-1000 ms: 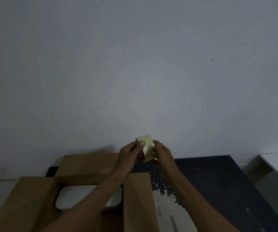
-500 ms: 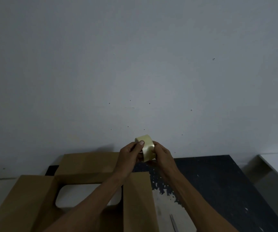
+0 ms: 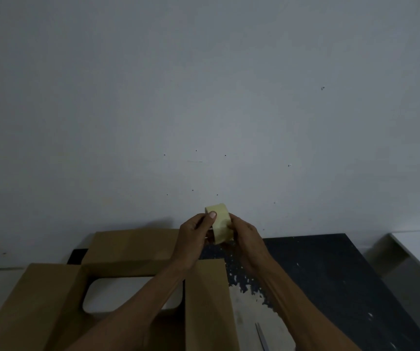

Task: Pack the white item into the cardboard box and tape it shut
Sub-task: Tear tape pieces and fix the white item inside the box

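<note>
Two bare hands meet just beyond the far right corner of the cardboard box (image 3: 39, 300), raised above it, and both have hold of one roll of pale yellowish tape (image 3: 220, 222). The left hand (image 3: 193, 239) curls round the roll's side nearer the box, its thumb pressed flat on the outer band of tape. The right hand (image 3: 245, 236) grips the side away from the box with bent fingers; whether it pinches a loose tape end cannot be told in the dim light.

The box stands open, its four flaps folded outward. The white item (image 3: 112, 292), a flat piece with rounded corners, lies inside the box on its bottom. The left forearm crosses over the opening and hides the item's right part.

The box rests on a dark table (image 3: 330, 287) whose surface right of the box is worn to a pale, speckled patch. On that patch, just beside the box's right flap, lies a slim metal blade (image 3: 262, 336), cut off by the picture's lower edge. Behind the box rises a plain grey wall (image 3: 204, 97) with a few small dark specks.
</note>
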Motion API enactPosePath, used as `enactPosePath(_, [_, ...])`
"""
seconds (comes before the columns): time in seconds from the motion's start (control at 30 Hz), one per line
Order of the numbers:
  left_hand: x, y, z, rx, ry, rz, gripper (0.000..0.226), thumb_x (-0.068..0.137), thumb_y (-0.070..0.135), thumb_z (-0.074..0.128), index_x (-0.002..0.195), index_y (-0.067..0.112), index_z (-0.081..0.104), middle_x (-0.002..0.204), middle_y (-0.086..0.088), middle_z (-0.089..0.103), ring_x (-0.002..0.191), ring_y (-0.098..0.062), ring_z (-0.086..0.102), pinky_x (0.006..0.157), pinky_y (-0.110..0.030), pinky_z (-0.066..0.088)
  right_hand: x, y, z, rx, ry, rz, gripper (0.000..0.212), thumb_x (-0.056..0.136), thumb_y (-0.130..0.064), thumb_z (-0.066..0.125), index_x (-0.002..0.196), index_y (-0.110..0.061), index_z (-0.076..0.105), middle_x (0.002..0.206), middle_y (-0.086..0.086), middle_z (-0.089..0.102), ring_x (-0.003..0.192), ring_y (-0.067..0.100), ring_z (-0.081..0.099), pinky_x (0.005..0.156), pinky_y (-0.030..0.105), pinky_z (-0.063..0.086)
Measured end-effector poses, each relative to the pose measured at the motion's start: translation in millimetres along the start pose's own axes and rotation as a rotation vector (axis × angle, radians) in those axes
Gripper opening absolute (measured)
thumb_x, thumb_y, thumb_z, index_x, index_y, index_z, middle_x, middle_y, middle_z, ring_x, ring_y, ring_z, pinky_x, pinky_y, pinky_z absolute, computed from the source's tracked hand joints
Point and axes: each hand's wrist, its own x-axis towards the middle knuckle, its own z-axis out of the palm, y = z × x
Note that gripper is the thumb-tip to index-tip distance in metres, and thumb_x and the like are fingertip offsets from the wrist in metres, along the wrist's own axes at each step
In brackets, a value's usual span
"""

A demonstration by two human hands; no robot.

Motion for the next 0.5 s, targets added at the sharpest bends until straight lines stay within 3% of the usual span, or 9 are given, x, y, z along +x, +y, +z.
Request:
enactPosePath(0.1, [-0.3,0.0,1.5,0.008,-0.004,0.001,0.025,0.096,0.037,0.058,0.102,0.017,0.073,0.096,-0.002,0.075,0.088,-0.022,0.072,0.080,-0.048,0.060,0.0,-1.2,1.1,0.047,0.028,0.010,0.037,0.101,-0.019,0.041,0.097,-0.027,0.077,0.104,0.006,0.073,0.101,0.026,0.066,0.077,0.037,0.057])
enactPosePath(0.4, [-2.6,-3.0,3.7,0.020,-0.005,0.003,0.023,0.096,0.038,0.058,0.100,0.020,0.073,0.094,0.000,0.075,0.087,-0.019,0.072,0.081,-0.048,0.059,-5.7,-3.5,0.3,0.070,-0.015,0.020,0.043,0.102,-0.020,0.038,0.091,-0.030,0.079,0.098,0.001,0.075,0.096,0.024,0.069,0.086,0.044,0.054])
enactPosePath(0.5, [-2.7,-4.7,3.4,0.014,-0.004,-0.004,0.024,0.096,0.037,0.058,0.102,0.019,0.073,0.095,-0.001,0.075,0.087,-0.019,0.073,0.082,-0.048,0.059,-7.9,-4.0,-0.5,0.053,-0.019,0.016,0.044,0.103,-0.019,0.038,0.091,-0.030,0.079,0.096,0.002,0.076,0.090,0.019,0.071,0.080,0.037,0.057])
